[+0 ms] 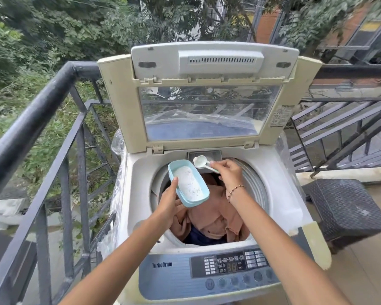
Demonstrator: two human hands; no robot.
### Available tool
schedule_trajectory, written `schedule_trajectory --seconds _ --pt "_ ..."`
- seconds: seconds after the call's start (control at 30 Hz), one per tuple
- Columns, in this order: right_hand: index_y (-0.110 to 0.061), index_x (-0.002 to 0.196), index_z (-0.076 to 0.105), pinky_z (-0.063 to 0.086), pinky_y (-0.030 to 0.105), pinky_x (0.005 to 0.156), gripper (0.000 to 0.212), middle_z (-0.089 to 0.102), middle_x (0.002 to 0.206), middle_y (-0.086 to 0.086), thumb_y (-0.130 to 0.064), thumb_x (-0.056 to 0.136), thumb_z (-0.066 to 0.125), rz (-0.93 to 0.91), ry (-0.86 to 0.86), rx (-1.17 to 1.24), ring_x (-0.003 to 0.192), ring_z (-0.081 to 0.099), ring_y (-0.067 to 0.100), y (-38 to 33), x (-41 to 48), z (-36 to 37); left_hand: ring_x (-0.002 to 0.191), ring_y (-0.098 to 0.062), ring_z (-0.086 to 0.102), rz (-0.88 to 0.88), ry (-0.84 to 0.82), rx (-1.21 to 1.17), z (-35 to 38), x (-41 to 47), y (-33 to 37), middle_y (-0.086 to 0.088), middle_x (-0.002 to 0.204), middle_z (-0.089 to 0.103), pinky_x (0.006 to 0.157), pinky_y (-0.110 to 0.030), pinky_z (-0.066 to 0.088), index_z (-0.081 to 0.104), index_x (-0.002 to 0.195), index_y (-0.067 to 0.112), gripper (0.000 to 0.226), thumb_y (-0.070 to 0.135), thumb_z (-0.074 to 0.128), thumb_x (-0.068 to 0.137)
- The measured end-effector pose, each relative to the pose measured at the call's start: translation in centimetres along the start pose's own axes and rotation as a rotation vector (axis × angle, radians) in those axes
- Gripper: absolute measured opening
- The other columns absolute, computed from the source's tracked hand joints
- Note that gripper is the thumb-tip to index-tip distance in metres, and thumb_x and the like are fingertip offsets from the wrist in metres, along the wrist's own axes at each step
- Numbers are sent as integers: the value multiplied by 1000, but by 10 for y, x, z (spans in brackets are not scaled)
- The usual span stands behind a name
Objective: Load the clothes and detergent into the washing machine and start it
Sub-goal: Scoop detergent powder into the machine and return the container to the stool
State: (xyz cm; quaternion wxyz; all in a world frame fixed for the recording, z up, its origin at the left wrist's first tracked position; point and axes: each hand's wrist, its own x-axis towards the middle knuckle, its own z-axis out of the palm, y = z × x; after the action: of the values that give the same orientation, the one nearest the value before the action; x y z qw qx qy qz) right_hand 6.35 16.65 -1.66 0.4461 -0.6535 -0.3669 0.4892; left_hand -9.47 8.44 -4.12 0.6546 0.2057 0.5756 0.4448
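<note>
Head view: scoop at the dispenser tray, lid (126,102) up.
Washing machine (279,194) open; tan and dark blue clothes (216,219) lie in the drum. Left hand (168,202) grips a pale blue tub (171,167) of white powder (188,183) over the drum's left rim, thumb on its edge. Right hand (227,172) pinches the white scoop (200,161) by its handle, bowl at the dispenser tray (212,154) on the opening's back edge.

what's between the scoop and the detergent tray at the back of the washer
Nothing visible. The scoop, held in the right hand, sits right at the open tray, and the lid is up.
</note>
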Motion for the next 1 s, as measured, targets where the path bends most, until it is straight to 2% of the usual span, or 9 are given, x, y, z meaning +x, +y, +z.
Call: schedule_trajectory --seconds 0.1,0.23,0.3,0.37,0.5,0.63,0.77,0.9,1.0 --pt "-19 60 59 44 16 61 24 63 66 -5 -17 69 81 -28 -25 -29 61 55 4 7 -16 3 82 -15 71 15 0 -10 10 -2 -4 1 99 69 67 -26 54 51 121 24 37 49 36 99" --pt "-22 55 61 47 28 71 25 67 68 -3 -28 66 83 -37 -76 -129 70 58 12 21 -37 7 79 -15 73 54 -19 -19 23 -10 -11 -5 100 72 60 -24 57 56 122 19 42 48 38 98" --pt "-25 64 69 47 30 82 19 70 76 -3 -41 69 78 -138 -34 -295 83 58 15 24 -43 -2 89 -21 72 67 -31 -12 32 -15 -16 -9 106 72 64 -26 58 57 123 17 44 48 39 98" --pt "-25 78 73 42 31 90 16 68 87 -1 -40 74 73 -285 32 -401 88 53 14 23 -46 -19 95 -23 70 70 -34 -14 43 -22 -19 -10 109 72 68 -27 57 57 125 17 46 48 39 98" --pt "-18 98 71 51 39 86 22 66 94 6 -23 77 70 -355 53 -407 81 62 20 15 -53 -67 86 -15 72 105 -43 16 71 -36 -26 -5 107 72 68 -28 55 56 127 16 49 49 34 99" --pt "-10 102 72 48 24 83 22 73 98 9 -21 87 61 -311 -28 -478 88 64 18 7 -61 -129 90 -18 69 86 -41 15 116 -59 -41 -7 116 68 76 -31 55 55 129 16 53 53 33 98" --pt "-8 97 73 48 26 82 21 73 99 10 -20 87 59 -301 -37 -520 93 66 24 6 -64 -183 76 -16 73 56 -64 22 164 -79 -60 -4 98 74 62 -28 57 59 119 19 49 55 35 96" --pt "-4 97 73 47 27 84 21 73 99 14 -15 84 61 -328 -40 -555 96 67 27 6 -60 -235 97 -24 69 76 -84 38 208 -86 -79 -5 107 71 92 -46 53 58 118 20 47 54 36 96" --pt "-5 103 72 46 24 85 24 73 102 11 -16 85 60 -325 -12 -565 99 65 24 7 -54 -275 98 -26 68 84 -24 30 241 -85 -88 -8 106 70 90 -45 54 61 114 15 45 52 49 92"
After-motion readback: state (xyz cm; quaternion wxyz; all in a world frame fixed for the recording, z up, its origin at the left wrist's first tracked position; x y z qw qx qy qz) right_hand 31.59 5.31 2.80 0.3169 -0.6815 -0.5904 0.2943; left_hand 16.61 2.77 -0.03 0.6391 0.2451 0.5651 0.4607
